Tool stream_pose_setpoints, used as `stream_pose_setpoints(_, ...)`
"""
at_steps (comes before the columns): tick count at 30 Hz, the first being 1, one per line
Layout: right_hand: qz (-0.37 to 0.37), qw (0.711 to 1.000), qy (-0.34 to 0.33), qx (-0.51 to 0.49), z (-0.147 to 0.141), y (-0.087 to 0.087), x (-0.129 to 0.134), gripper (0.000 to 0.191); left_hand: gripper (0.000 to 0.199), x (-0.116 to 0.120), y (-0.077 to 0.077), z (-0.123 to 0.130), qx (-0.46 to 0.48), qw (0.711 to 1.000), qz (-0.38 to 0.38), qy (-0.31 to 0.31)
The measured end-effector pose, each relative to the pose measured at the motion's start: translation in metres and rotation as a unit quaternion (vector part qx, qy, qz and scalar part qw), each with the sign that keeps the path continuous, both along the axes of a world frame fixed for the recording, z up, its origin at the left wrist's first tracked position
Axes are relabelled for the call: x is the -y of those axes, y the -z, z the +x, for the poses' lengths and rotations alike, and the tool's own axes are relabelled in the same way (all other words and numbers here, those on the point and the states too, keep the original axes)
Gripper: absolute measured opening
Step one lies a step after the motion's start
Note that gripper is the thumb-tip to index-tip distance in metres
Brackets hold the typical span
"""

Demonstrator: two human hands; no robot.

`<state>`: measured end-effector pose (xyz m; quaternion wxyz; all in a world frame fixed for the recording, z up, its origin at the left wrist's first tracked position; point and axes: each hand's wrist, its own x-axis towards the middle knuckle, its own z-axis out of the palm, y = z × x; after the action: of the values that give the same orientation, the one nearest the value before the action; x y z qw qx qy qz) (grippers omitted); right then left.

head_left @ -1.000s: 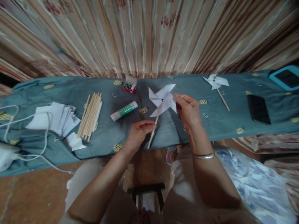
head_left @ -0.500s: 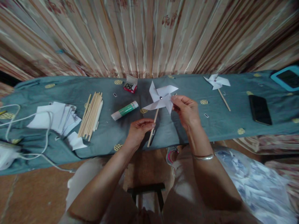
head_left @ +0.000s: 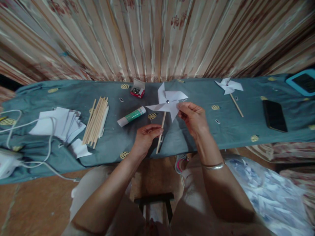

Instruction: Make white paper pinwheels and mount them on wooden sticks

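A white paper pinwheel (head_left: 165, 105) with a shiny pin at its centre is fixed to a thin wooden stick. My left hand (head_left: 147, 137) pinches that stick below the blades. At the right, my right hand (head_left: 193, 118) has its thumb and fingers closed on the edge of one blade. Left of the pinwheel lies a green and white glue stick (head_left: 132, 116). Behind the glue, a small red box (head_left: 137, 89) stands with its lid up and metal pins inside.
Wooden sticks (head_left: 95, 121) and a stack of white paper (head_left: 57, 123) lie at the left, near a white cable (head_left: 50, 141). A second pinwheel (head_left: 228, 86), a black phone (head_left: 274, 115) and a blue-framed device (head_left: 302, 82) lie at the right. A plastic bag (head_left: 268, 193) is below the table.
The pinwheel's blades have turned slightly and its head has shifted a little left. My right hand has moved slightly left and down with the blade. My left hand has barely moved.
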<state>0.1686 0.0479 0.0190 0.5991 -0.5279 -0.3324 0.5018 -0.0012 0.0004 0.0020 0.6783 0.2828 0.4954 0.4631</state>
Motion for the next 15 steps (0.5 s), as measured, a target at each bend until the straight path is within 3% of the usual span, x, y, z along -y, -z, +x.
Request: stream_pose_setpoints(15,-0.023,0.999,-0.014,-0.026,-0.0094,-0.0008,0.0047,0.025,0.033,-0.0007,0.0008,-0.0002,0.002,1.0,0.006,-0.014)
